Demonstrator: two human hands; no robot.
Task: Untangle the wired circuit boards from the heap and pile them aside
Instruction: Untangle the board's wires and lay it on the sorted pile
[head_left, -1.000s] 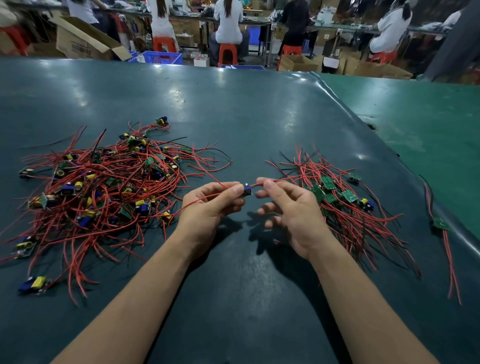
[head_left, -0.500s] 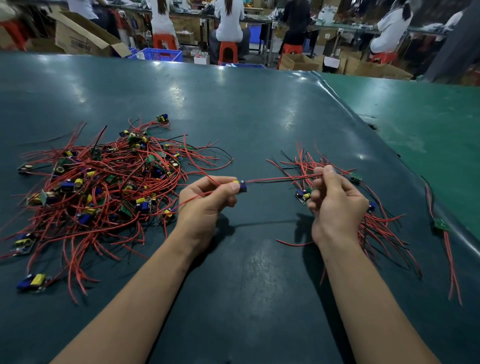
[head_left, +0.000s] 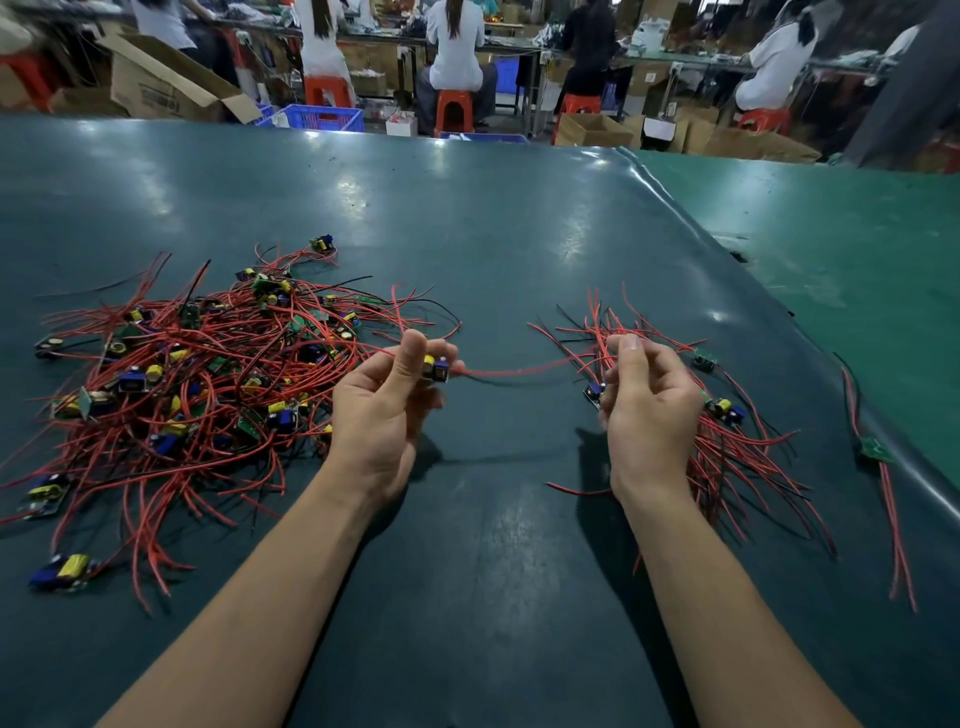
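A tangled heap (head_left: 197, 374) of small circuit boards with red and black wires lies on the left of the dark green table. My left hand (head_left: 384, 405) pinches one small board (head_left: 435, 368) with yellow and blue parts, lifted above the table beside the heap. Its red wire (head_left: 519, 371) runs rightward to my right hand (head_left: 649, 410), which pinches the wire's far end over the sorted pile (head_left: 727, 431). That pile of boards and red wires lies on the right, partly hidden by my right hand.
A single wired board (head_left: 875, 449) lies apart near the table's right edge, by a lighter green table (head_left: 857, 249). Loose boards (head_left: 62, 569) sit at the heap's near left. Seated people, red stools, cardboard boxes and a blue crate stand beyond the far edge.
My right hand slid right along the red wire, away from the board, and now holds its end over the sorted pile. My left hand kept hold of the board and turned upward.
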